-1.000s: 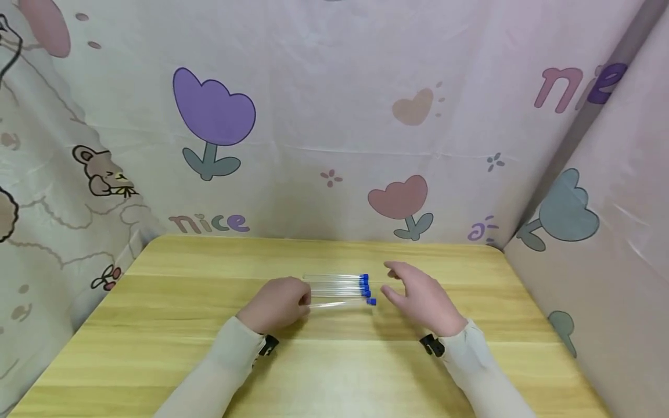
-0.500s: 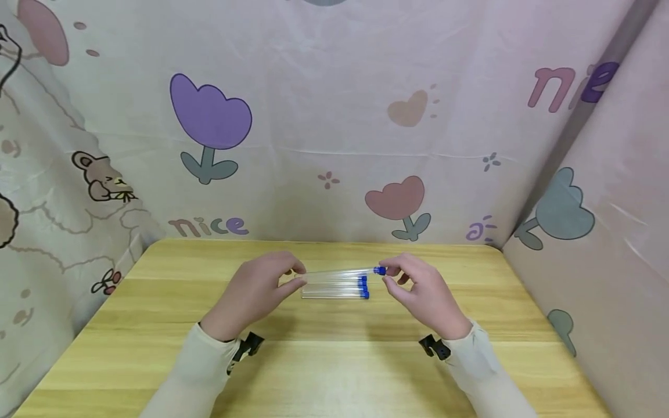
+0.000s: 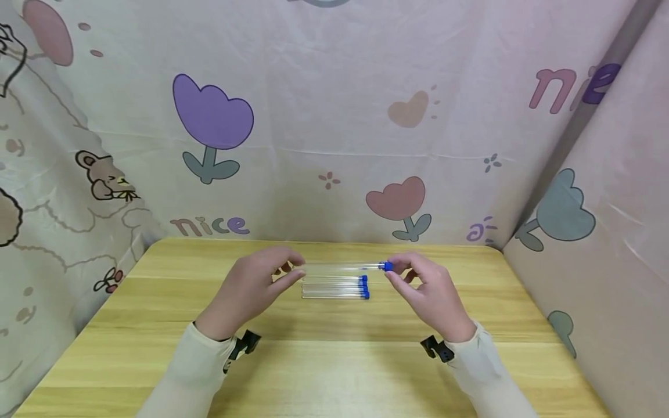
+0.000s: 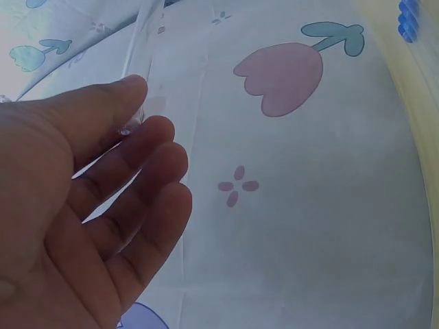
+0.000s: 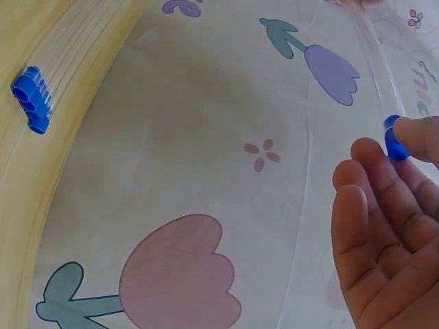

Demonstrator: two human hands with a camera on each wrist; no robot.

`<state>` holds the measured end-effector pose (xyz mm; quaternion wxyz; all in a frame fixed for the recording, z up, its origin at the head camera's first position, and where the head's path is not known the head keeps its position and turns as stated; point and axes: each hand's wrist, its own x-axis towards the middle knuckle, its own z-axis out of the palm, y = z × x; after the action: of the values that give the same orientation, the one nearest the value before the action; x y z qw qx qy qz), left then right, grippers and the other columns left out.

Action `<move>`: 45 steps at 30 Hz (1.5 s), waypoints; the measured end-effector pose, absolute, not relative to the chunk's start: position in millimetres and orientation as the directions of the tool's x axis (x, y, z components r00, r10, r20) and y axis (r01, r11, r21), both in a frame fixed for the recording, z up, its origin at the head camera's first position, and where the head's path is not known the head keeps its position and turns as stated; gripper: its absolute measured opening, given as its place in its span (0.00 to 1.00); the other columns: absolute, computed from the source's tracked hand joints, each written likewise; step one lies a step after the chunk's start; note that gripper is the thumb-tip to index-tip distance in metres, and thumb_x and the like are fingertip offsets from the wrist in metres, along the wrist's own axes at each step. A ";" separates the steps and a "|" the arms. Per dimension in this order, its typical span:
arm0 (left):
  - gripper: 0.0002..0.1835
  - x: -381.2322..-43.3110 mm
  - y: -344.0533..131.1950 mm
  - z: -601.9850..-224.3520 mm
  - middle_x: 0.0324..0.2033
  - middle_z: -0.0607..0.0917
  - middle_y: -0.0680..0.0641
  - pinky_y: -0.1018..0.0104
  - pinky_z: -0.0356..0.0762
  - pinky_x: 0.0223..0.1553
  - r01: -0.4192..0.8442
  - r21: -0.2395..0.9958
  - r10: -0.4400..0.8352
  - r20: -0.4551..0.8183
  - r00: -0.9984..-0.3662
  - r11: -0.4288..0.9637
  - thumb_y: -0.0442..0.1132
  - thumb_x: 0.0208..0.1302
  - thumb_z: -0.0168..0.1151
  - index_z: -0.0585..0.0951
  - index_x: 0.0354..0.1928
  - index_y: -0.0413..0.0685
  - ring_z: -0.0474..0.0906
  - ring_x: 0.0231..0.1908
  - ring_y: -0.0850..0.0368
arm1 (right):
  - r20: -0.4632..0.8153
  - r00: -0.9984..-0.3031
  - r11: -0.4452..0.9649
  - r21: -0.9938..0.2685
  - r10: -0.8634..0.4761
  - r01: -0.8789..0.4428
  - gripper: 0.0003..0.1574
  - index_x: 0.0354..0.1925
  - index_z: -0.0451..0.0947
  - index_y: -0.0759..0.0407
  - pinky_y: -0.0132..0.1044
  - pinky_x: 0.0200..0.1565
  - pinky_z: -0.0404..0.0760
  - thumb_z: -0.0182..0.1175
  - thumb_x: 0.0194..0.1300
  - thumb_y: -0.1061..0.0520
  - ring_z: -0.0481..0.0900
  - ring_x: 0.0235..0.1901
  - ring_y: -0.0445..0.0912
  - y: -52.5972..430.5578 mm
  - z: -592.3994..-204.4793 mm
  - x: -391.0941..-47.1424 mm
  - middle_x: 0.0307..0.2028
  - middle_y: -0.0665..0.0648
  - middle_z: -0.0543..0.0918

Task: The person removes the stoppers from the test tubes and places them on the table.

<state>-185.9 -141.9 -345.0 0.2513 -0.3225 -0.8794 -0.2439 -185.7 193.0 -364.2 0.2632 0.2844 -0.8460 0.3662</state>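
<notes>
A clear test tube (image 3: 345, 267) with a blue cap (image 3: 388, 266) is held nearly level above the table, between both hands. My right hand (image 3: 434, 290) pinches the cap between thumb and forefinger; in the right wrist view the cap (image 5: 396, 139) shows at the thumb tip. At the other end, my left hand (image 3: 251, 290) has the tube's rounded tip between thumb and forefinger, the remaining fingers loosely bent. Just below it in the head view, several more capped test tubes (image 3: 334, 295) lie side by side on the table, caps to the right.
The wooden table (image 3: 324, 360) has a light grain and meets a patterned cloth backdrop (image 3: 313, 116) along its back edge. More cloth (image 3: 590, 278) rises at the right, and also at the left. Each wrist wears a black camera mount (image 3: 436, 348).
The nearest tube has been lifted off the table and raised beyond the row. My left hand rose with it, and my right hand closed in and took the cap.
</notes>
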 end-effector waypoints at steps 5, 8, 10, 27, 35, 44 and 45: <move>0.08 -183.6 -141.4 -342.6 0.37 0.87 0.58 0.69 0.80 0.33 0.695 0.270 0.458 0.588 -0.667 0.667 0.40 0.66 0.73 0.85 0.45 0.53 0.82 0.35 0.67 | 0.687 -0.659 0.548 -0.439 -0.306 -0.712 0.17 0.49 0.84 0.56 0.33 0.31 0.84 0.71 0.63 0.68 0.81 0.33 0.39 192.6 -365.7 -185.5 0.36 0.46 0.85; 0.08 -182.8 -140.1 -342.7 0.38 0.87 0.57 0.69 0.81 0.33 0.703 0.263 0.458 0.601 -0.655 0.661 0.40 0.65 0.74 0.85 0.45 0.52 0.82 0.34 0.67 | 0.706 -0.635 0.551 -0.409 -0.313 -0.727 0.18 0.50 0.85 0.56 0.34 0.34 0.84 0.72 0.62 0.68 0.81 0.34 0.37 192.7 -365.4 -185.4 0.36 0.46 0.84; 0.09 -183.0 -139.4 -343.6 0.38 0.88 0.56 0.68 0.82 0.33 0.709 0.253 0.443 0.631 -0.637 0.658 0.40 0.64 0.74 0.86 0.45 0.50 0.83 0.34 0.66 | 0.717 -0.622 0.549 -0.397 -0.315 -0.736 0.18 0.50 0.85 0.56 0.32 0.34 0.83 0.72 0.61 0.68 0.80 0.35 0.38 192.4 -364.7 -185.0 0.36 0.46 0.84; 0.10 -186.1 -139.0 -348.7 0.34 0.88 0.55 0.68 0.83 0.31 0.750 0.194 0.398 0.748 -0.530 0.632 0.38 0.60 0.77 0.88 0.43 0.47 0.83 0.31 0.65 | 0.742 -0.596 0.539 -0.381 -0.307 -0.751 0.14 0.46 0.86 0.57 0.25 0.37 0.81 0.72 0.62 0.67 0.81 0.36 0.40 189.6 -362.8 -180.3 0.38 0.48 0.86; 0.09 -187.9 -136.8 -348.4 0.33 0.87 0.56 0.69 0.79 0.31 0.775 0.173 0.420 0.758 -0.499 0.608 0.36 0.60 0.77 0.88 0.42 0.49 0.77 0.30 0.65 | 0.750 -0.567 0.538 -0.340 -0.340 -0.771 0.15 0.49 0.86 0.60 0.21 0.37 0.78 0.71 0.63 0.68 0.82 0.36 0.41 191.7 -362.7 -182.2 0.39 0.50 0.87; 0.12 -190.4 -134.5 -350.4 0.34 0.87 0.54 0.66 0.81 0.35 0.820 0.126 0.446 0.788 -0.425 0.558 0.32 0.56 0.78 0.87 0.41 0.47 0.80 0.33 0.61 | 0.768 -0.522 0.517 -0.296 -0.372 -0.803 0.19 0.51 0.86 0.64 0.21 0.46 0.79 0.71 0.60 0.70 0.84 0.38 0.43 194.0 -360.8 -183.1 0.41 0.53 0.88; 0.12 -190.4 -134.6 -350.5 0.34 0.87 0.54 0.66 0.81 0.35 0.821 0.124 0.449 0.787 -0.423 0.557 0.32 0.55 0.78 0.87 0.41 0.47 0.80 0.33 0.61 | 0.766 -0.518 0.513 -0.291 -0.380 -0.808 0.19 0.51 0.86 0.64 0.21 0.47 0.80 0.72 0.60 0.70 0.85 0.39 0.43 194.3 -360.5 -183.2 0.42 0.53 0.88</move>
<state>-190.4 -134.6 -350.5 0.3638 -0.3949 -0.8039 -0.2559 -183.2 194.3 -360.5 0.3248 0.3681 -0.8067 0.3288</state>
